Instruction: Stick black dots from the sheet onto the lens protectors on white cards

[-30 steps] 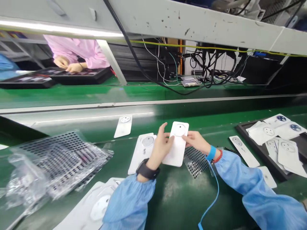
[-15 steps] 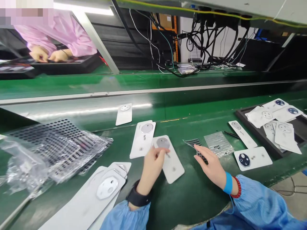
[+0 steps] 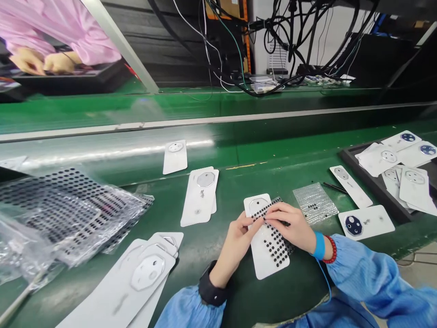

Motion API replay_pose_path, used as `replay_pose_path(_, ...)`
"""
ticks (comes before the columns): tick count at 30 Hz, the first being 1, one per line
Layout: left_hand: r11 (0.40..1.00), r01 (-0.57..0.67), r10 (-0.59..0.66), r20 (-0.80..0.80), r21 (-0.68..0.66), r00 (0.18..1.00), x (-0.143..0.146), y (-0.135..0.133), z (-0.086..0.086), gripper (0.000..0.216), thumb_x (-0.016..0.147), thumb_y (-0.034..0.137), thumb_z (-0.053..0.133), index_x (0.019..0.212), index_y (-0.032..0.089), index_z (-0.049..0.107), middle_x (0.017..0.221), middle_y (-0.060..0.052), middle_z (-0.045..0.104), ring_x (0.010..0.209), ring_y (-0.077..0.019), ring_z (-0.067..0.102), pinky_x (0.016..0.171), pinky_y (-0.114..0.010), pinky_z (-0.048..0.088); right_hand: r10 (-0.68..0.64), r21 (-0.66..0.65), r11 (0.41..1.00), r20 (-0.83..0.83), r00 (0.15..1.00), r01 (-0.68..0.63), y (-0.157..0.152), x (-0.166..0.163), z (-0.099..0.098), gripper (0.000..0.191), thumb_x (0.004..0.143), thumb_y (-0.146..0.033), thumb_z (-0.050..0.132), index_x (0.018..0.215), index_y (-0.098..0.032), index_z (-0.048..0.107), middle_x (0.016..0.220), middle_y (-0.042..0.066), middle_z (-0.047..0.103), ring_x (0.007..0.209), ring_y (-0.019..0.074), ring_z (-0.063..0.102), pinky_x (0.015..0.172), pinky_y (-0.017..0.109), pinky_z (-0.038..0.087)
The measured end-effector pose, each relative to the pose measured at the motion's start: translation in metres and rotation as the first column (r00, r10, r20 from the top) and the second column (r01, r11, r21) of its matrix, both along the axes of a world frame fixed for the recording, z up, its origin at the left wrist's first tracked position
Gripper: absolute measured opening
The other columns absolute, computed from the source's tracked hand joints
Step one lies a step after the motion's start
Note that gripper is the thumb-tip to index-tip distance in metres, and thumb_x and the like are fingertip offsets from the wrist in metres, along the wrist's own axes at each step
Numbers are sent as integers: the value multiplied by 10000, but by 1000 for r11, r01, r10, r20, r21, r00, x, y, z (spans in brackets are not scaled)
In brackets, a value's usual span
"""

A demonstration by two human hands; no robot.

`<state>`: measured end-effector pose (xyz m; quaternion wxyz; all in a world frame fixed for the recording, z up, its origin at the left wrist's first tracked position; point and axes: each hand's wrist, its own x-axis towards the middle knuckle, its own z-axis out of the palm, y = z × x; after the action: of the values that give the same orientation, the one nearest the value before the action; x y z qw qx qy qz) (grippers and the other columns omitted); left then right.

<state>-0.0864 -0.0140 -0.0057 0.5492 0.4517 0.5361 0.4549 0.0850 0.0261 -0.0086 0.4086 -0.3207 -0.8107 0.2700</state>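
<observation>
Left hand: thumb and forefinger closed in a narrow pinch on the near-left edge of a dotted sheet. Right hand: spread flat, fingers extended and pressing down on the upper part of the same sheet, gripping nothing. The dotted sheet lies on a white plate, overhanging its right edge. The plate rests flat on the green desk, directly in front of the person, with its round recess at the far end.

Just right of the hands lies a second, clear dotted sheet, apart from the plate. Beyond it sits a white plate with a blue disc, a narrow white plate and a black tray holding more plates. Left of the hands, two stacked plates lie on the desk; a single plate sits further back. A stack of larger white plates lies at the near left, beside plastic bags of perforated sheets. A co-worker's hands are visible at the far left.
</observation>
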Motion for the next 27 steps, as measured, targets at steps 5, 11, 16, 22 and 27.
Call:
replay_pose_path(5,999,-18,19,-33,26,999,3,-3,0,263,791,412,697,687,187,786,1089,-110,638,1003,-274,615,795,-322,523,4,-108,994,-27,1000,-7,-4,-2,-1,125,914,-180,580,874,-191,698,911,61,690,842,170,661,763,305,554)
replay_pose_path(11,996,-1,10,-109,84,994,3,-2,-6,278,814,391,664,663,185,773,1079,-111,629,976,-264,620,822,-336,518,23,-154,988,16,1000,-20,-4,-1,-1,94,908,-152,555,846,-199,607,910,45,630,867,165,620,788,298,519)
replay_pose_path(16,997,27,-15,-157,77,987,4,-2,-5,293,817,379,646,640,176,762,1061,-110,634,913,-237,626,748,-305,512,54,-148,988,66,996,-44,-4,-2,-1,121,913,-114,502,841,-205,539,956,54,565,910,169,573,825,299,493)
replay_pose_path(22,988,-118,142,-263,103,954,-17,6,-1,240,757,397,682,723,170,752,754,-39,573,644,-161,554,543,-256,440,42,-146,989,175,984,-16,0,10,-13,164,916,-97,450,810,-209,507,866,42,572,838,175,556,781,304,487)
replay_pose_path(27,914,-348,387,-192,207,902,-29,4,9,488,791,367,654,1234,220,510,977,-48,643,736,-166,638,631,-265,509,9,-169,985,173,985,21,3,24,-4,179,914,-107,465,779,-212,519,874,46,582,818,175,580,752,308,498)
